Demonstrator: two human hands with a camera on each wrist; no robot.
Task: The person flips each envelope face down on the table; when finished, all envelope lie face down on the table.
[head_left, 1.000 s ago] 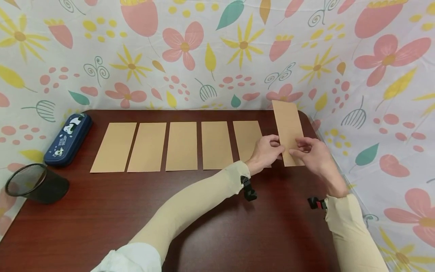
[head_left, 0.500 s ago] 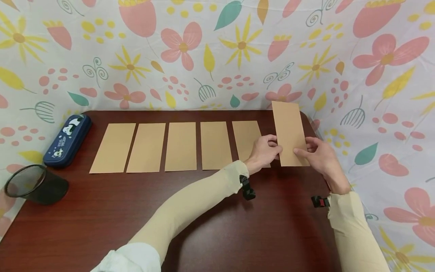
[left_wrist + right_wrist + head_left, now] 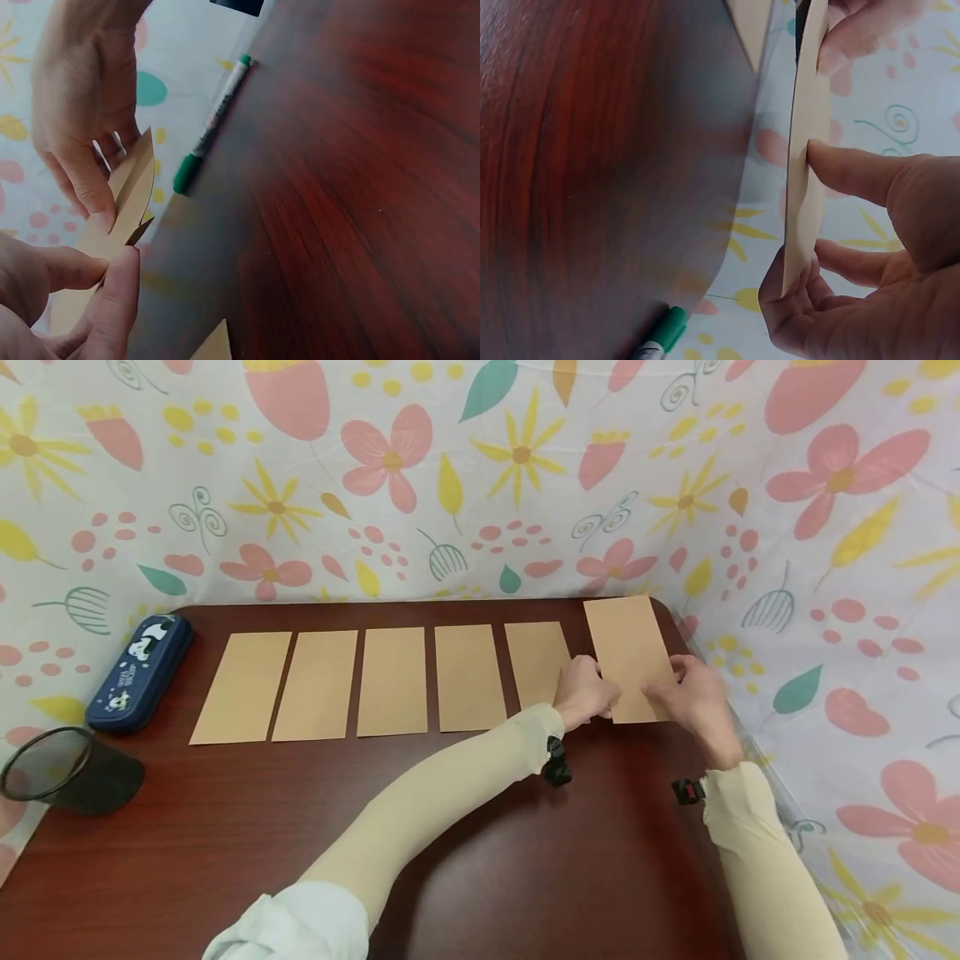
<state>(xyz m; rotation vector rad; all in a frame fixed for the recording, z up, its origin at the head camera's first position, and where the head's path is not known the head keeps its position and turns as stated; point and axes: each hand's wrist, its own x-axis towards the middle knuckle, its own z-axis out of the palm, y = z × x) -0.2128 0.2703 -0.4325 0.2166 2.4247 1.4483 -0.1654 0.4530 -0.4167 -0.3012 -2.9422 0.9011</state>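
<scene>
A brown kraft-paper envelope [image 3: 630,652] is held up, tilted, at the right end of the table. My left hand [image 3: 587,693] pinches its lower left edge between thumb and finger. My right hand [image 3: 693,697] grips the right side, thumb [image 3: 855,171] on the face and fingers curled behind. In the left wrist view the envelope's near edge [image 3: 139,187] parts into layers. Several like brown envelopes lie flat in a row to the left; the nearest envelope [image 3: 536,660] is partly covered by my left hand.
A navy pencil case [image 3: 141,672] and a black mesh pen cup [image 3: 82,772] lie at the table's left. In the left wrist view a green-capped marker [image 3: 214,120] lies near the table edge. A flowered cloth [image 3: 465,468] stands behind and to the right.
The held envelope first shifted slightly right, then its top edge came down as it tilted back. My right hand's thumb slid toward its right edge. The head view has shifted a little.
</scene>
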